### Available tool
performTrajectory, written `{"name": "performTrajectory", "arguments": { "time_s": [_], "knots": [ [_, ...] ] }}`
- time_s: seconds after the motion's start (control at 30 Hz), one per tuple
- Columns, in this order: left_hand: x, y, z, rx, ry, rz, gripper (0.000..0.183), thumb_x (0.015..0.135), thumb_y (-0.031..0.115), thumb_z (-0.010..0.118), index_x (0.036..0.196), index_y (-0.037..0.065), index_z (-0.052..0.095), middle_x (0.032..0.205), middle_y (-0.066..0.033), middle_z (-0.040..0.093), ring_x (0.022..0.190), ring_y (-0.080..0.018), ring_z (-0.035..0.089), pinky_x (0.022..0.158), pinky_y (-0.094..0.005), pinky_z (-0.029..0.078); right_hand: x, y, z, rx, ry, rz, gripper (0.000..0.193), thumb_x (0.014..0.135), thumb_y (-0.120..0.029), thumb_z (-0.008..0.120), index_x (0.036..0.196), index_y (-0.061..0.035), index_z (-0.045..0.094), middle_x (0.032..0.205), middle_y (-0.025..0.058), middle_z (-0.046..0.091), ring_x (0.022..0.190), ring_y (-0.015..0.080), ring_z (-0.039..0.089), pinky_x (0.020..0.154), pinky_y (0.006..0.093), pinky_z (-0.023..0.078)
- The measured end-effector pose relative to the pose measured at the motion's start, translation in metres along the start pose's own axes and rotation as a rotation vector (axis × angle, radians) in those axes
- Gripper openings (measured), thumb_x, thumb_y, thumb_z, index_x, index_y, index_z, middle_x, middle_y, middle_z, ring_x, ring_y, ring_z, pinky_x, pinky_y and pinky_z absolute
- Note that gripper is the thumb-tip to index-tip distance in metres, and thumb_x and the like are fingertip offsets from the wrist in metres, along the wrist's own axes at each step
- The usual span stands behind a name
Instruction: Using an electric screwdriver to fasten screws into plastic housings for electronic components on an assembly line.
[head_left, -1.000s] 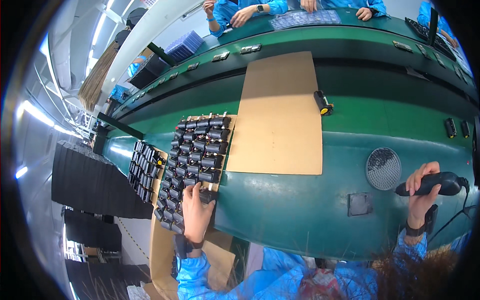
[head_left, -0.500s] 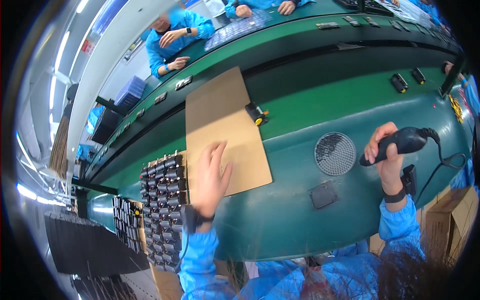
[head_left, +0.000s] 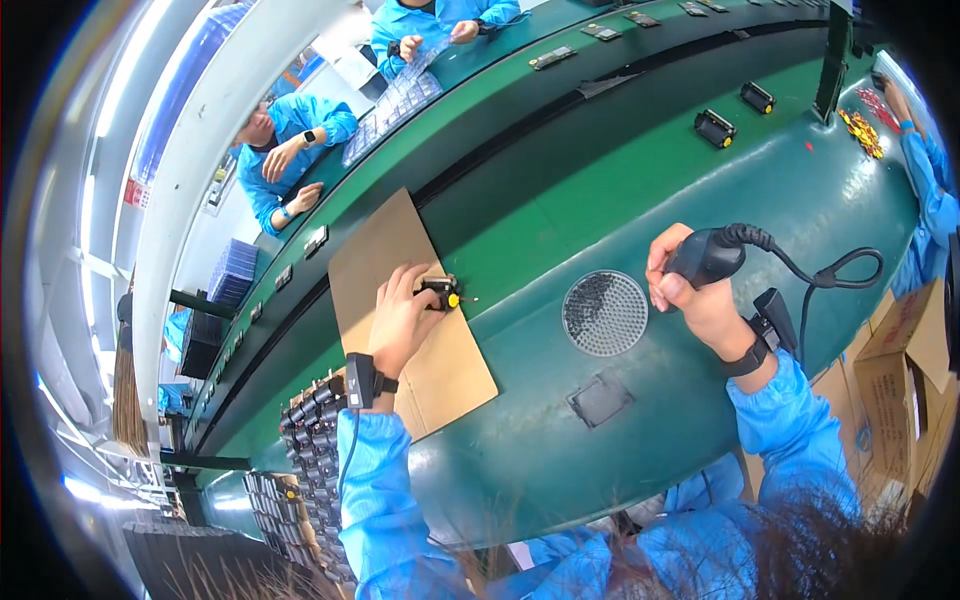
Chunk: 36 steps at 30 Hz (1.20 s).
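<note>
My left hand (head_left: 402, 325) reaches over the cardboard sheet (head_left: 370, 250), its fingers closed round a small black device with a yellow round part (head_left: 440, 292) at the sheet's right edge. My right hand (head_left: 695, 290) grips a black corded hand tool (head_left: 712, 255) with a rounded body, raised above the green bench. Its exact kind does not show, since my fingers cover the near end. Left of that hand, a round grey perforated dish (head_left: 605, 313) lies on the bench, partly filled with small dark pieces. Nearer me is a flat dark square plate (head_left: 600, 400).
Rows of black devices (head_left: 315, 440) stand at my left. Two similar devices (head_left: 715, 128) sit on the green belt at far right, near yellow parts (head_left: 860, 133). Co-workers in blue (head_left: 290, 150) sit across. A cable (head_left: 850, 280) loops at right beside cardboard boxes (head_left: 890, 400).
My left hand has moved forward from above the cardboard and taken hold of the black device. The right hand still holds the tool, now tilted differently. The view has turned.
</note>
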<state>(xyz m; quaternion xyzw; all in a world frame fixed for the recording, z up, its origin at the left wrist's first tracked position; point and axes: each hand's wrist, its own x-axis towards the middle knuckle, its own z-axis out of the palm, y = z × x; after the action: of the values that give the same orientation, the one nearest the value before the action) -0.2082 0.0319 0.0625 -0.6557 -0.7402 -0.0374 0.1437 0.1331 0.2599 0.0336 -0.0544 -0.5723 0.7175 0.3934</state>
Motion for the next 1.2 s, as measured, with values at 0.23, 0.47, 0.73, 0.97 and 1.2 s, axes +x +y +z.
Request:
{"name": "performTrajectory", "arguments": {
  "time_s": [0.23, 0.47, 0.73, 0.97, 1.2],
  "knots": [
    [-0.029, 0.049, -0.006, -0.496, 0.031, -0.33, 0.031, 0.073, 0.015, 0.085, 0.083, 0.004, 0.058, 0.119, -0.0139, 0.062, 0.102, -0.0333, 0.063, 0.088, -0.0422, 0.05, 0.004, -0.001, 0.003, 0.014, -0.021, 0.043, 0.025, 0.087, -0.017, 0.077, 0.097, -0.0033, 0.059, 0.083, 0.0013, 0.057, 0.066, 0.0067, 0.055, 0.058, 0.0234, 0.046],
    [-0.044, 0.177, -0.031, -0.6, 0.061, -0.175, 0.049, 0.063, 0.022, 0.094, 0.088, 0.004, 0.057, 0.102, -0.0141, 0.055, 0.093, -0.0298, 0.059, 0.077, -0.0395, 0.052, 0.002, 0.001, 0.002, 0.02, -0.026, -0.011, 0.024, 0.087, -0.016, 0.077, 0.097, -0.0037, 0.059, 0.084, 0.0013, 0.058, 0.066, 0.0071, 0.056, 0.058, 0.0232, 0.046],
    [-0.035, 0.235, -0.01, -0.468, 0.057, -0.13, 0.05, 0.07, 0.03, 0.089, 0.106, 0.007, 0.064, 0.102, -0.0109, 0.057, 0.09, -0.0305, 0.057, 0.076, -0.0417, 0.045, -0.003, 0.003, 0.003, -0.075, -0.03, -0.022, 0.024, 0.085, -0.019, 0.079, 0.094, -0.0044, 0.062, 0.089, -0.0004, 0.058, 0.081, 0.0079, 0.055, 0.072, 0.025, 0.046],
    [-0.045, 0.235, -0.003, -0.465, 0.082, -0.114, 0.061, 0.075, 0.024, 0.084, 0.129, 0.005, 0.061, 0.115, -0.0137, 0.057, 0.103, -0.0325, 0.055, 0.087, -0.0433, 0.043, 0.007, -0.009, 0.007, 0.092, -0.054, -0.069, 0.037, 0.091, -0.033, 0.075, 0.101, -0.0036, 0.055, 0.073, 0.0039, 0.056, 0.064, 0.0115, 0.055, 0.06, 0.0275, 0.047],
    [-0.059, 0.234, -0.003, -0.517, 0.021, -0.117, 0.064, 0.078, 0.016, 0.08, 0.137, 0.003, 0.057, 0.123, -0.0161, 0.055, 0.11, -0.0345, 0.054, 0.09, -0.0438, 0.043, 0.013, -0.018, 0.041, 0.226, -0.133, -0.073, 0.042, 0.094, -0.041, 0.07, 0.098, -0.0032, 0.051, 0.068, 0.0043, 0.053, 0.057, 0.0116, 0.052, 0.054, 0.0267, 0.045]
  ]
}}
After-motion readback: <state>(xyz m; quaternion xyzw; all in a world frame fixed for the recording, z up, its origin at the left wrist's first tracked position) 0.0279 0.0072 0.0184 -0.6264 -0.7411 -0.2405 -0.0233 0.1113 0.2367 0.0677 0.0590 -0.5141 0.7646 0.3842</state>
